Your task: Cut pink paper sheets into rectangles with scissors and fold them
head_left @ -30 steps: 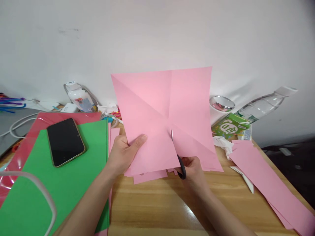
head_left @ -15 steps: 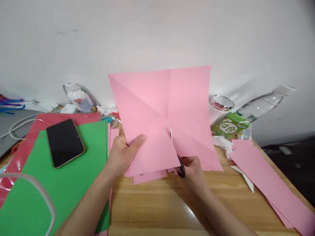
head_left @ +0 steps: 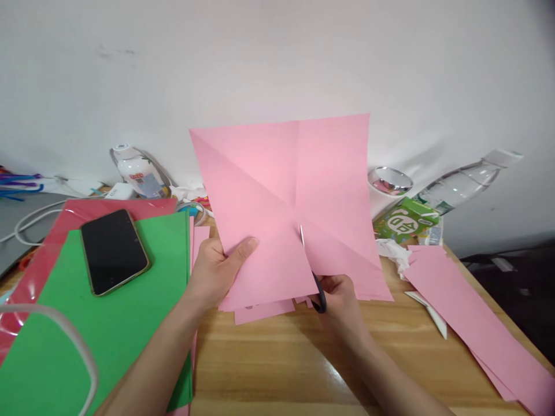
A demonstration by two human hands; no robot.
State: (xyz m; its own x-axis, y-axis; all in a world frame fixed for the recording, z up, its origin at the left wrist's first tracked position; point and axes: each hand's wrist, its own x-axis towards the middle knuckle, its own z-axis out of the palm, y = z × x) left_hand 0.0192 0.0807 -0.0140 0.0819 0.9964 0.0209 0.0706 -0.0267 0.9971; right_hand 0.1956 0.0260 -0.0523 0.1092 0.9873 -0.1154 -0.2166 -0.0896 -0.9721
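Left hand pinches the creased pink paper sheet at its left near side, with the thumb on top. Right hand grips the black handle of the scissors, whose blade shows at the slit. The sheet is held up over the worktop, between the green paper at left and the pink paper strips at right. Cutting from the near edge toward the centre seems the step in hand; the next move probably calls for steady paper and careful closing of the blades.
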